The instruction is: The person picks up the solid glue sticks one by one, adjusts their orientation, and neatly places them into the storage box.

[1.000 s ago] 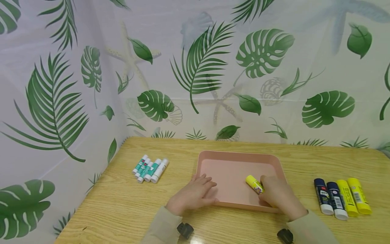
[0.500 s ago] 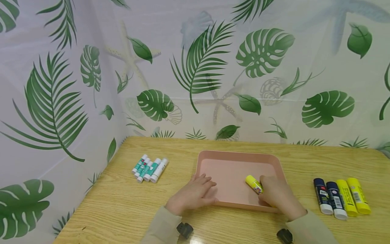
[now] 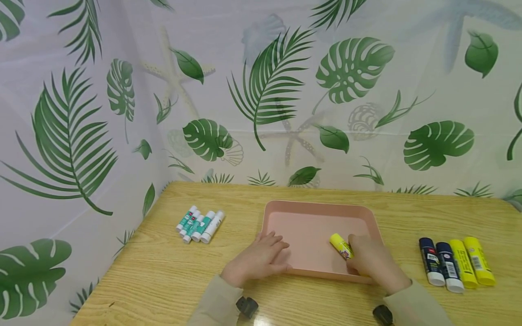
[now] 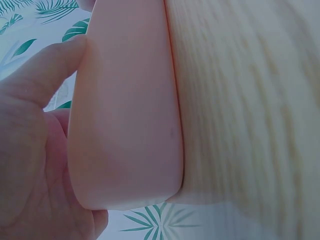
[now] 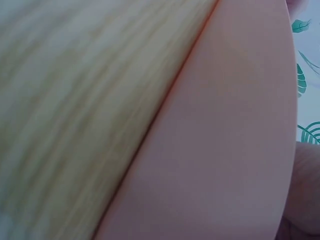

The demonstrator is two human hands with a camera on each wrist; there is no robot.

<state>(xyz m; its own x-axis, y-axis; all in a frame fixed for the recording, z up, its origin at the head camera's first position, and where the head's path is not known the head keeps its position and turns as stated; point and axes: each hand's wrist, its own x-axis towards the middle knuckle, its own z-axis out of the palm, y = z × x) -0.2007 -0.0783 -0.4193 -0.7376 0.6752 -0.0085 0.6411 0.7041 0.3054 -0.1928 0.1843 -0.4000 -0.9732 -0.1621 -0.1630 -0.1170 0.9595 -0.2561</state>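
Observation:
In the head view a pink tray (image 3: 303, 235) lies on the table. My left hand (image 3: 258, 258) rests over its front left corner with the fingers spread. The left wrist view shows the left thumb (image 4: 62, 57) touching the tray's rim. Inside the tray, near the front right, my right hand (image 3: 369, 260) grips a yellow glue stick (image 3: 340, 244) that lies at a slant. Its far end sticks out past the fingers; the rest is mostly covered by the hand. In the right wrist view the tray's wall (image 5: 215, 125) hides nearly all of that hand.
Several small white and green glue sticks (image 3: 200, 225) lie side by side on the left of the table. To the right of the tray are two dark blue glue sticks (image 3: 432, 262) and two larger yellow ones (image 3: 480, 260). A leaf-patterned cloth (image 3: 285, 90) hangs behind the table.

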